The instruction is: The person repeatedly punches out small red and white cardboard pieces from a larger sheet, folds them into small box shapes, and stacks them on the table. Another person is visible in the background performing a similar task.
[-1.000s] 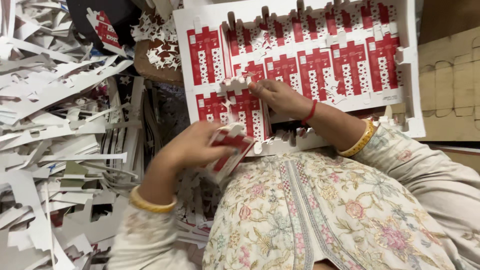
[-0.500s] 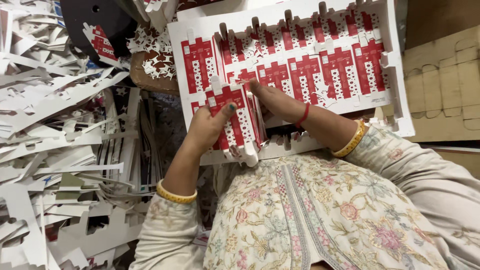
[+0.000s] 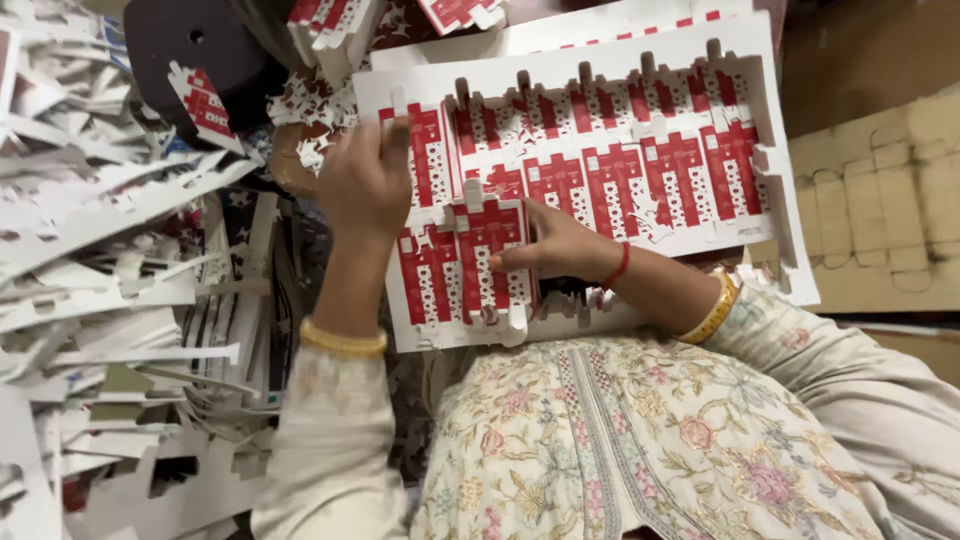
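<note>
While the person's lap, covered in a pale flowered dress [image 3: 640, 440], fills the near edge of the view, both arms reach forward over it to a large white card sheet [image 3: 600, 180] printed with rows of red and white box cutouts. Nearest the body, a pair of cutouts [image 3: 465, 265] at the sheet's lower left corner stands partly freed from the white frame around it. The right hand [image 3: 555, 250], with a red thread and a yellow bangle on the wrist, lies flat against the right edge of this pair, its fingers [image 3: 505, 262] stretched out and pressing on the card, closed around nothing. Farther up, the left hand [image 3: 365, 180], a yellow bangle at its wrist, grips the sheet's left edge, the fingers curled over the card near the top corner. To the left lies a heap of white card offcuts [image 3: 110, 300], well apart from the right hand. Beyond the sheet sit a black round object [image 3: 190, 50] and more red printed cutouts [image 3: 460, 12]. On the right lies brown cardboard [image 3: 880, 200].
</note>
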Available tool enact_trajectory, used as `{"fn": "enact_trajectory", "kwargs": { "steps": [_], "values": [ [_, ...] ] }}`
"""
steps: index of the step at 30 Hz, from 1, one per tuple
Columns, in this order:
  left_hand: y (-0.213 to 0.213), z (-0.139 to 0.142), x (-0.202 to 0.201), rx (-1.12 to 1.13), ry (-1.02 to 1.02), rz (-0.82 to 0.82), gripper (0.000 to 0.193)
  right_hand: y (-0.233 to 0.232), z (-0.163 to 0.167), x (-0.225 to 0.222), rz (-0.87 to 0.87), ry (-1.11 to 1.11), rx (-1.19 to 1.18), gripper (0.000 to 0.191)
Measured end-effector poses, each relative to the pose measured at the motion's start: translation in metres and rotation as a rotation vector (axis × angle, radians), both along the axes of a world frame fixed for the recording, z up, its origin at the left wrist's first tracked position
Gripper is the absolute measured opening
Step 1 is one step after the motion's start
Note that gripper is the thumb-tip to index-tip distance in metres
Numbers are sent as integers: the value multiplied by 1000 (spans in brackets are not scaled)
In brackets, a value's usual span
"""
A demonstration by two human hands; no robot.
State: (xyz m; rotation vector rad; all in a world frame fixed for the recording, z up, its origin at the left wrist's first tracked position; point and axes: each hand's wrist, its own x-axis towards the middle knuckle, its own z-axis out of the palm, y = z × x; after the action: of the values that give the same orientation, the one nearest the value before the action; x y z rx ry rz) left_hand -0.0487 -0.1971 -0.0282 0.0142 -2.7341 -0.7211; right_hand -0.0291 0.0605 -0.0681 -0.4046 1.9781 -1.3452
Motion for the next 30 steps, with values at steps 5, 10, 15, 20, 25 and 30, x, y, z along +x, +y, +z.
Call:
{"fn": "enact_trajectory", "kwargs": {
  "steps": [5, 10, 15, 20, 25, 30],
  "values": [
    [16, -42, -43, -139, 89, -172, 50, -3, 1, 14, -58, 75, 111, 127],
    [21, -66, -50, -156, -38, -132, 36, 3, 15, 33, -125, -578, -322, 103],
    [29, -56, -43, -240, 234, -51, 49, 60, 16, 73, 456, 730, -154, 63],
    [35, -45, -40, -178, 113, -79, 46, 99, -15, 86, -16, 629, -414, 76],
    [35, -48, -40, -149, 49, -116, 45, 111, -3, 106, -514, -474, -927, 62],
    [33, -57, -40, -183, 71, -114, 39, 143, 12, 87, -600, -194, -1220, 61]
  ]
}}
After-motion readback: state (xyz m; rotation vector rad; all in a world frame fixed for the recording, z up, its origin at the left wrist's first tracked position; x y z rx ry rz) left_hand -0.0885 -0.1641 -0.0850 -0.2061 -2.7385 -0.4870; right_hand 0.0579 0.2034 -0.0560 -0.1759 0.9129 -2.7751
